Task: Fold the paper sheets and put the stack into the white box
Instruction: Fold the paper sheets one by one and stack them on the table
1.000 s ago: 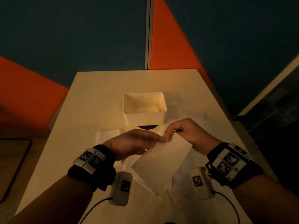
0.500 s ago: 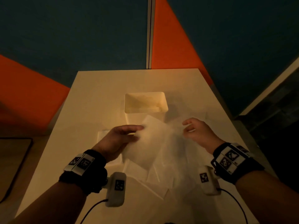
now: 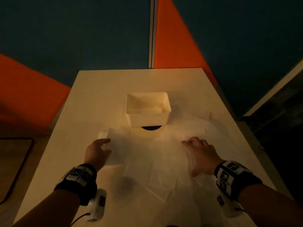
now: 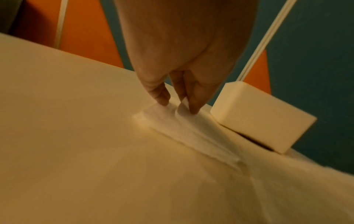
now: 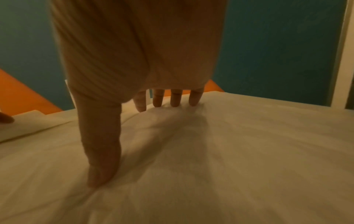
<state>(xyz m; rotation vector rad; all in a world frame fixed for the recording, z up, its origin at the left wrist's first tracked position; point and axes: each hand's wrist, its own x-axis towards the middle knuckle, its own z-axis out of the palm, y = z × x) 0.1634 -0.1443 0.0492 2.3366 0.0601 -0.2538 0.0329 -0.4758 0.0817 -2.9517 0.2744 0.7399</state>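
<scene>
The white box (image 3: pixel 148 110) stands open at mid-table, with a pale layer at its bottom. My left hand (image 3: pixel 105 145) rests on a folded paper sheet (image 3: pixel 114 145) that lies on a small folded stack (image 3: pixel 103 135) left of the box. In the left wrist view its straight fingertips (image 4: pixel 162 101) press the folded sheet (image 4: pixel 184 130) near the box (image 4: pixel 262 119). My right hand (image 3: pixel 193 153) lies spread on the loose paper sheets (image 3: pixel 157 161) in front of the box. Its fingers (image 5: pixel 175 98) and thumb are straight on the paper (image 5: pixel 229 151).
The cream table (image 3: pixel 98 99) is narrow, and its right edge runs close to my right wrist. A dark round mark (image 3: pixel 150 128) shows under the box's front. Orange and teal partition panels stand behind. A dark-rimmed mat (image 3: pixel 14 161) lies off the table to the left.
A second ago both hands held a folded sheet in the air. The left hand carried it left and laid it on the stack; the right hand let go and came down on the loose sheets.
</scene>
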